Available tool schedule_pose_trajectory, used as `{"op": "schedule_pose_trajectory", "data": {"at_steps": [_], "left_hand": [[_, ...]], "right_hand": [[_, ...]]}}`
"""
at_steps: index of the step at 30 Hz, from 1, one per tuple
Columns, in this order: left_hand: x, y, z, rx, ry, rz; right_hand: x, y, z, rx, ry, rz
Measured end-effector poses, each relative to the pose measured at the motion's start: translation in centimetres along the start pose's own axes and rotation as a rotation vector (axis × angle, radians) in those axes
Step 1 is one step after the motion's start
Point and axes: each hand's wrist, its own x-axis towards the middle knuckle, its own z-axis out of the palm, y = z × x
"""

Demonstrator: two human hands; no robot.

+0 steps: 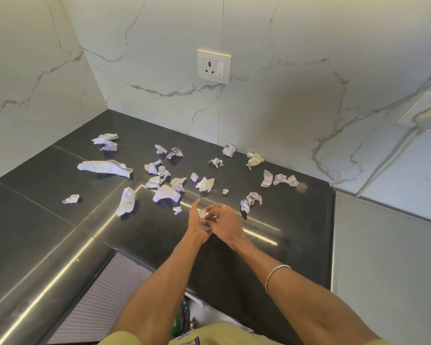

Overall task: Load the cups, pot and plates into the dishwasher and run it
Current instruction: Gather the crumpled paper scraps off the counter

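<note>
No cup, pot, plate or dishwasher is in view. My left hand [195, 221] and my right hand [225, 219] meet over the black countertop [47, 220], close to its front edge. Between them is a small crumpled paper scrap [204, 214]. My right hand's fingers curl onto it, with rings on two fingers. My left hand holds the scrap from the left, its index finger pointing straight out. Part of the scrap is hidden by the fingers.
Several crumpled white paper scraps [105, 166] lie scattered across the countertop, up to the marble wall [284, 95]. A wall socket [214, 66] sits above. A white appliance top [388, 245] borders the counter on the right. A ribbed grey mat [105, 300] lies below the counter edge.
</note>
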Motion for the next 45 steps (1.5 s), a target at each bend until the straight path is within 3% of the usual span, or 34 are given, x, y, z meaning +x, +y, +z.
{"op": "schedule_pose_trajectory", "data": {"at_steps": [4, 7, 12, 17, 21, 24, 32, 36, 40, 45], "left_hand": [[1.3, -0.1, -0.4, 0.074, 0.158, 0.045], [1.6, 0.3, 0.3, 0.044, 0.175, 0.041], [2.0, 0.6, 0.8, 0.109, 0.007, -0.041], [2.2, -0.2, 2.1, 0.076, -0.041, -0.016], [2.3, 0.3, 1.5, -0.201, -0.093, 0.004], [2.3, 0.6, 0.8, -0.231, -0.133, -0.001], [2.5, 0.4, 1.4, -0.161, -0.152, -0.031], [2.4, 0.1, 1.5, -0.169, -0.117, 0.024], [1.9, -0.3, 1.3, -0.197, -0.079, 0.027], [1.7, -0.3, 1.2, -0.066, -0.073, 0.041]], "right_hand": [[0.1, 0.4, -1.2, -0.022, -0.036, -0.127], [1.6, 1.2, -2.7, -0.014, 0.126, -0.055], [3.7, 4.8, -5.1, -0.132, 0.196, 0.065], [2.9, 7.7, -5.0, -0.246, 0.029, 0.099], [1.6, 8.5, -4.2, -0.14, 0.098, 0.166], [1.4, 8.3, -4.0, -0.052, 0.123, 0.211], [2.4, 3.5, -2.7, 0.205, 0.299, 0.031], [2.5, 0.9, -1.2, 0.293, 0.197, -0.024], [2.0, 1.7, 1.0, -0.001, 0.105, -0.057], [1.2, 2.5, 0.1, -0.078, 0.132, -0.248]]}}
